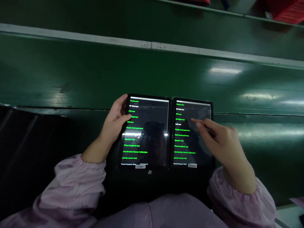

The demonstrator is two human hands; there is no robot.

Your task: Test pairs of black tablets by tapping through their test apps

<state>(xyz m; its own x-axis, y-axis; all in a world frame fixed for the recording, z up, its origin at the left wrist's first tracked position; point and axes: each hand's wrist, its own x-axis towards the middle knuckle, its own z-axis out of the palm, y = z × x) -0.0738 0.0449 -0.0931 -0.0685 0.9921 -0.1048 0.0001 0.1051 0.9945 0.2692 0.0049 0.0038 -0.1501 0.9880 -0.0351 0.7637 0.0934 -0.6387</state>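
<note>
Two black tablets lie side by side, upright in my view, with lists of test names on lit screens. My left hand (115, 118) is closed on the left edge of the left tablet (152, 126), its thumb lying over the screen's border and its fingers behind the edge. Over the right tablet (201, 109), my right hand (219, 139) points with the index finger stretched out. That fingertip is at the screen near the "Backlight test" and "LCD test" lines; whether it touches I cannot tell. Nothing shows in the right hand, and its other fingers are curled and partly hidden.
Ahead runs a green work surface (95, 72), crossed by a pale metal strip (175, 47). Red bins (287, 12) stand at the far right. A dark cover or bag (28, 158) lies at left. A small white tag (149, 172) is just below the tablets.
</note>
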